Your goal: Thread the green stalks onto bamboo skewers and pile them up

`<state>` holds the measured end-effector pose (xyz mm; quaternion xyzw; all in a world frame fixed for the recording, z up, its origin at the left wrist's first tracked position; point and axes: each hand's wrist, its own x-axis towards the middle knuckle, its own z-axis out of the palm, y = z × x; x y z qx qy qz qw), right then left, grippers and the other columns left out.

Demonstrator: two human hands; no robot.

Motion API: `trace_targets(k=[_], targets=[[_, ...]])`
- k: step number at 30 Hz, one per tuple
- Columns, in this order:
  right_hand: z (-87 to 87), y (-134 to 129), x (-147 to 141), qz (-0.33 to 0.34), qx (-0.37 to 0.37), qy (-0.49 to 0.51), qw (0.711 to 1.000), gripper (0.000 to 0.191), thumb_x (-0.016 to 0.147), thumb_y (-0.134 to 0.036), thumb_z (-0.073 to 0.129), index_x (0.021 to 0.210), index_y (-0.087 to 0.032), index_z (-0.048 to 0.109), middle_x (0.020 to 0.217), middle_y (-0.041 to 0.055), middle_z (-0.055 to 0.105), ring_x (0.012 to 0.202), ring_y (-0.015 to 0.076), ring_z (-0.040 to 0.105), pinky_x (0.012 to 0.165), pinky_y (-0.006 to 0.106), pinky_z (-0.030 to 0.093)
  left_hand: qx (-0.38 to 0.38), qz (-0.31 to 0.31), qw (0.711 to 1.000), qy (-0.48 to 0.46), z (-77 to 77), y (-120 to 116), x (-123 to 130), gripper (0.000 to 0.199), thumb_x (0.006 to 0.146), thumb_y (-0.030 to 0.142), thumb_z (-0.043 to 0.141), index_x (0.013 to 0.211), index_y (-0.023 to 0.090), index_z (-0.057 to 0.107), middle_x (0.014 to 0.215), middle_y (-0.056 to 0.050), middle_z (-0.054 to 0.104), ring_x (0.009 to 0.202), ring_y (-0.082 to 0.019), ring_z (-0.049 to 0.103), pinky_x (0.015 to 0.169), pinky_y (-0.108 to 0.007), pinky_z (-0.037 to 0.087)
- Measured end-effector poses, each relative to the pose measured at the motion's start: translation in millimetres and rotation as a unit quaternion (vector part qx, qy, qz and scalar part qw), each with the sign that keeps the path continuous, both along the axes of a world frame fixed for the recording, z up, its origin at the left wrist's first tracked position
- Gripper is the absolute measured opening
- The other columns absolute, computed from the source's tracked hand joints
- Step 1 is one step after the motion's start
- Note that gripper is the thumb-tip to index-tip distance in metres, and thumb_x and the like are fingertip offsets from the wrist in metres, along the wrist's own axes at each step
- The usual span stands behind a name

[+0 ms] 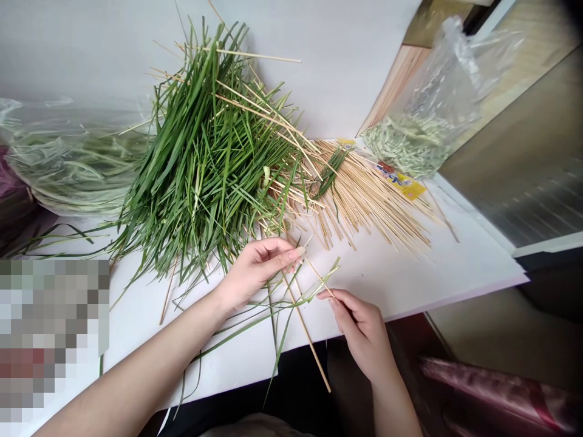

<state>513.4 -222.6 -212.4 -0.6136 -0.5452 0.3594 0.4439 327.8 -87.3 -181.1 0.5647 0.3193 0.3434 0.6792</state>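
My right hand [359, 321] is closed in a pinch on a thin bamboo skewer [317, 274], which slants up toward my left fingertips. Pale-stemmed garlic chives [324, 283] cross this skewer, and their long leaves trail left across the table. My left hand [266, 264] is closed, thumb against fingers, by the skewer's far end; it seems to pinch chives there, though the fingers partly hide them. Beneath the hands a loose skewer [312, 340] juts past the table's front edge. Just behind lies a large heap of green garlic chives [204, 152].
Many bamboo skewers [378, 200] are spread right of the heap, with a small chive bundle [332, 173] on them. A clear bag of greens [77, 164] lies left, another bag of pale green pieces [410, 142] back right. The white table [437, 267] meets a wall behind.
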Motion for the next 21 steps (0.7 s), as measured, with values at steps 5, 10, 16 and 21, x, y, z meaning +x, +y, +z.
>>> trace_targets(k=[5,10,16,21], targets=[[0.6,-0.3,0.2,0.006,-0.003,0.004,1.000,0.028,0.103,-0.036,0.050,0.103,-0.020,0.073,0.059,-0.0039,0.039,0.051,0.0156,0.037,0.050,0.027,0.028,-0.068,-0.023,0.996,-0.044,-1.0,0.4,0.3,0.016,0.081,0.029,0.078,0.085,0.015,0.071,0.072,0.000,0.067,0.064,-0.010,0.059,0.068,-0.024,0.048],[0.6,0.0,0.0,0.006,0.005,0.003,1.000,0.027,0.103,-0.034,0.050,0.103,-0.021,0.073,0.059,-0.0044,0.039,0.051,0.0150,0.037,0.050,0.027,0.029,-0.064,-0.016,0.997,-0.049,-1.7,0.3,0.6,0.018,0.080,0.030,0.079,0.089,0.015,0.072,0.071,0.000,0.068,0.062,-0.010,0.060,0.066,-0.024,0.049],[-0.3,0.3,-0.2,0.007,0.006,-0.003,1.000,0.027,0.103,-0.034,0.050,0.103,-0.020,0.074,0.060,-0.0035,0.045,0.051,0.0149,0.040,0.051,0.027,0.032,-0.049,0.001,0.998,-0.036,-2.5,-0.5,1.5,0.021,0.083,0.034,0.077,0.077,0.015,0.069,0.071,0.000,0.066,0.064,-0.010,0.059,0.067,-0.024,0.047],[-0.4,0.2,0.0,0.001,0.011,-0.013,1.000,0.028,0.103,-0.034,0.051,0.105,-0.020,0.075,0.062,-0.0012,0.052,0.055,0.0173,0.051,0.054,0.027,0.039,-0.061,-0.007,0.998,-0.029,-3.1,-1.7,2.4,0.026,0.084,0.037,0.074,0.074,0.015,0.065,0.066,0.001,0.063,0.062,-0.010,0.057,0.067,-0.024,0.045]])
